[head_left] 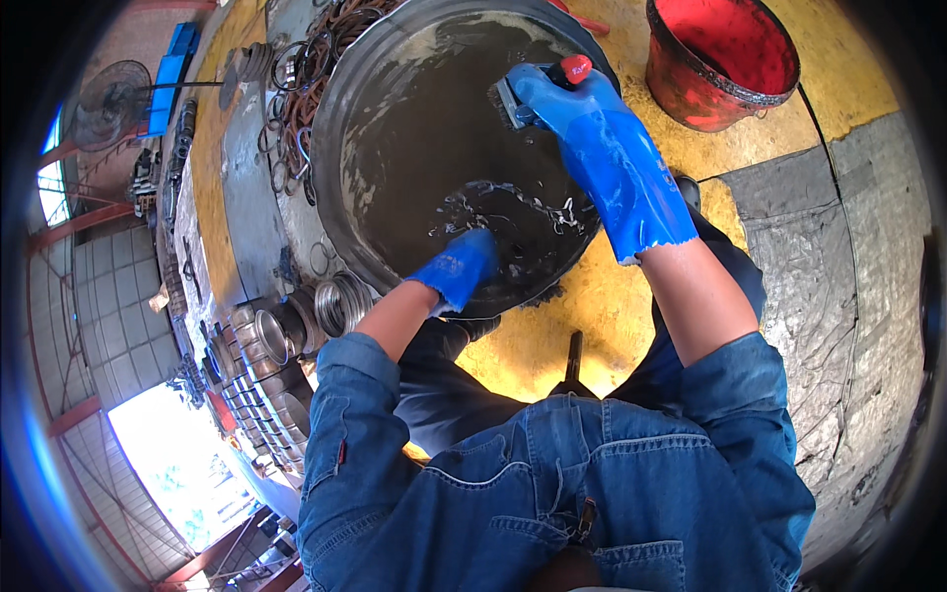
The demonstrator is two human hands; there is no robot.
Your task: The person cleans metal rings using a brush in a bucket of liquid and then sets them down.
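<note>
A large round dark tub (332, 148) of murky grey-brown liquid stands in front of me. My right hand (562, 97), in a long blue rubber glove, is closed round a paintbrush (510, 105) above the liquid at the tub's right side. The brush's metal band and dark bristles point left, and its red-tipped handle end shows above the thumb. My left hand (469, 259), also blue-gloved, reaches into the liquid near the tub's front edge. Its fingers are under the surface and hidden, with ripples and splashes just beyond them.
A red-stained bucket (715, 74) stands at the far right on the yellow floor. Several metal rings (340, 304) and stacked round parts (258, 380) lie at the left, with rusty rings (321, 59) beside the tub. A fan (110, 104) stands at the far left.
</note>
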